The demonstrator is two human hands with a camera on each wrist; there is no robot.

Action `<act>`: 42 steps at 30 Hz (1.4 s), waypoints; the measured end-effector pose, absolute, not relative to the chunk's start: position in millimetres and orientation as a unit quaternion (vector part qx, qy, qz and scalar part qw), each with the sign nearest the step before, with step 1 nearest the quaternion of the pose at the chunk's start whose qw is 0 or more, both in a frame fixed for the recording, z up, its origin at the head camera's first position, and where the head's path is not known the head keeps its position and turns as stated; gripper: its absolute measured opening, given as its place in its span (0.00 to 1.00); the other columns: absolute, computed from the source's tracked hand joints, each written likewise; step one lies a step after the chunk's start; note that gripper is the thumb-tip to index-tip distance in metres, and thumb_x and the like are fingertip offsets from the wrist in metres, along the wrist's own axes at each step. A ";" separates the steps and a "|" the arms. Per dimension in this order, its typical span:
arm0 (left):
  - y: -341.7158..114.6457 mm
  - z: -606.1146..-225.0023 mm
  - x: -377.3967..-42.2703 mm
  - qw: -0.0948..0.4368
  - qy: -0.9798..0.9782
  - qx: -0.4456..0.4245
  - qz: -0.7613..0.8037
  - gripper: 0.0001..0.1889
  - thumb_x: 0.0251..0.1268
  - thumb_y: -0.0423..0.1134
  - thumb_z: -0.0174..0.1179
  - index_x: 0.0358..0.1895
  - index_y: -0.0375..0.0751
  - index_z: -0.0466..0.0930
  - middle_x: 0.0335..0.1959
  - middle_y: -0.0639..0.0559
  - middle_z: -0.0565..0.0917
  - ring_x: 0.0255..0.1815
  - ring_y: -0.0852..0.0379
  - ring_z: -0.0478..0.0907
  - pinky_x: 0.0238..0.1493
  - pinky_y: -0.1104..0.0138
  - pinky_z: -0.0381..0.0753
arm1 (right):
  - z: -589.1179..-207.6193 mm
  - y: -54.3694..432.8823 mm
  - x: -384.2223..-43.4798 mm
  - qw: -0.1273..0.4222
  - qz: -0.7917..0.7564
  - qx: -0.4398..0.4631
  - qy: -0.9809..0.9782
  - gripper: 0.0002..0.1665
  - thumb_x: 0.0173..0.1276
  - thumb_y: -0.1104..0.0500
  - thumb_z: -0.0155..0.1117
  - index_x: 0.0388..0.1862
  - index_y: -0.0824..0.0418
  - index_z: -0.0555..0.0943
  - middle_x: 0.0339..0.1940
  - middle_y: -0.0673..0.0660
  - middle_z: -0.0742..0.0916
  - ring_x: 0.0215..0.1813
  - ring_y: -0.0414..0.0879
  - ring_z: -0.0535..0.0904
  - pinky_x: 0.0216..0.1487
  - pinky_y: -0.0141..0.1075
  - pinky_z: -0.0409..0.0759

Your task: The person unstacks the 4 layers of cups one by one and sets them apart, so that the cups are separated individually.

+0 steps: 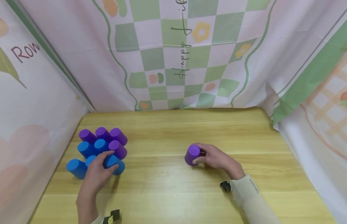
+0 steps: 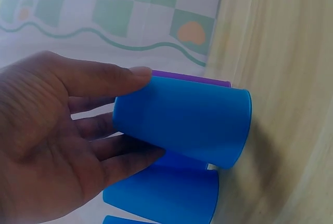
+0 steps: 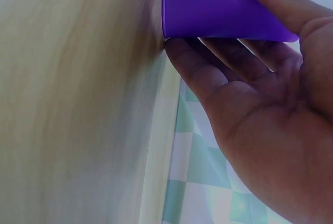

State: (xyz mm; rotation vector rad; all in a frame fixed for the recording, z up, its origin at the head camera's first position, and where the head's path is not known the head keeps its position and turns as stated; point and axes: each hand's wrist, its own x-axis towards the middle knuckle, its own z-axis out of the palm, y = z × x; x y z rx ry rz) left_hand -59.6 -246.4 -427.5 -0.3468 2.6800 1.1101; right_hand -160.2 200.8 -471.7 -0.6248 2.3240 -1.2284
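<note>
On the table's right half, an upside-down purple cup (image 1: 192, 155) is gripped by my right hand (image 1: 215, 157). The right wrist view shows the thumb on one side of this purple cup (image 3: 218, 8) and the fingers along the other. My left hand (image 1: 96, 172) reaches over the cluster at the left and holds a blue cup (image 1: 117, 165) at its front right corner. In the left wrist view that blue cup (image 2: 182, 117) stands between thumb and fingers, near its narrow end. Behind it in the cluster is another purple cup (image 1: 118, 150).
Several more upside-down cups stand close together at the left: a purple back row with a purple cup (image 1: 102, 133) in its middle, and blue ones such as the front left blue cup (image 1: 77, 169). Printed curtains (image 1: 168, 56) enclose the wooden table (image 1: 159, 193) at back and sides.
</note>
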 end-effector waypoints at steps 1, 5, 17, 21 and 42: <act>-246.0 -426.2 -59.1 0.107 0.911 -0.117 0.380 0.35 0.77 0.44 0.64 0.82 0.44 0.61 0.82 0.31 0.60 0.80 0.25 0.57 0.73 0.29 0.65 | -471.6 200.7 -160.4 0.218 -0.444 -0.226 0.839 0.25 0.68 0.51 0.77 0.63 0.49 0.83 0.56 0.52 0.89 0.62 0.53 0.84 0.69 0.59 0.80; -244.7 -417.8 -57.6 0.089 0.913 -0.112 0.382 0.36 0.77 0.43 0.63 0.82 0.43 0.60 0.82 0.31 0.61 0.80 0.26 0.58 0.75 0.30 0.65 | -471.0 200.2 -161.0 0.212 -0.438 -0.232 0.842 0.25 0.68 0.51 0.76 0.63 0.49 0.82 0.56 0.52 0.89 0.62 0.53 0.83 0.68 0.58 0.80; -215.2 -400.9 -53.0 -0.252 0.884 0.050 0.391 0.24 0.62 0.23 0.72 0.62 0.36 0.82 0.58 0.40 0.86 0.61 0.42 0.82 0.69 0.75 0.76 | -467.2 197.3 -161.1 0.215 -0.437 -0.224 0.844 0.27 0.67 0.51 0.77 0.64 0.49 0.82 0.57 0.53 0.89 0.63 0.55 0.83 0.69 0.60 0.79; -192.7 -405.5 -63.4 -0.261 0.864 0.118 0.414 0.24 0.59 0.23 0.74 0.60 0.36 0.84 0.57 0.42 0.88 0.60 0.46 0.83 0.67 0.80 0.75 | -467.0 196.3 -160.8 0.216 -0.438 -0.223 0.844 0.28 0.67 0.52 0.77 0.65 0.49 0.82 0.58 0.53 0.89 0.63 0.55 0.83 0.70 0.60 0.78; -56.2 -461.9 -119.3 0.076 0.838 0.196 0.503 0.41 0.66 0.42 0.74 0.80 0.45 0.65 0.78 0.45 0.72 0.75 0.38 0.72 0.74 0.46 0.76 | -468.2 199.7 -161.5 0.202 -0.434 -0.223 0.849 0.47 0.63 0.65 0.77 0.80 0.60 0.68 0.69 0.65 0.82 0.70 0.64 0.79 0.73 0.61 0.76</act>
